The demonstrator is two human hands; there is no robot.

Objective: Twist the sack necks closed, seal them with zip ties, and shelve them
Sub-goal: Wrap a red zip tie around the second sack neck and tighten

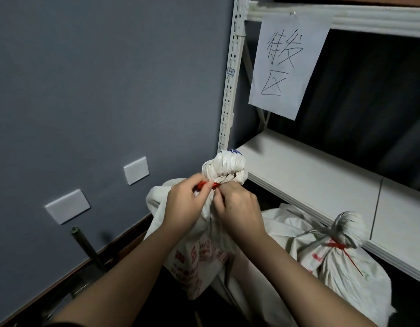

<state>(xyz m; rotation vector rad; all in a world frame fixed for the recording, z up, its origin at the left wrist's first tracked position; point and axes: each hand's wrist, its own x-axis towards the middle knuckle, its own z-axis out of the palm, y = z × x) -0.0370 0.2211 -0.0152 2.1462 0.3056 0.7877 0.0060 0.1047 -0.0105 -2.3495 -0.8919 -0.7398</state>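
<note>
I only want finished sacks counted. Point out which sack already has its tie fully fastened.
The right sack, untouched below the shelf: its red tie is cinched. Both hands work on the other.

My left hand [184,204] and right hand [237,205] meet at the neck of the sack [204,251] standing in front of me, the left on its left side, the right on its right, with the zip tie [207,184] pinched between them. The bunched sack top [225,166] rises just above my fingers. Behind and to the right of it stands the shelf unit [310,175], its post [231,79] directly behind the sack top. A paper sign [287,64] hangs from the upper shelf rail. To my right, a second sack [341,263] sits below the shelf board. To the left is the wall [98,79], with two wall plates [136,170] on it
</note>
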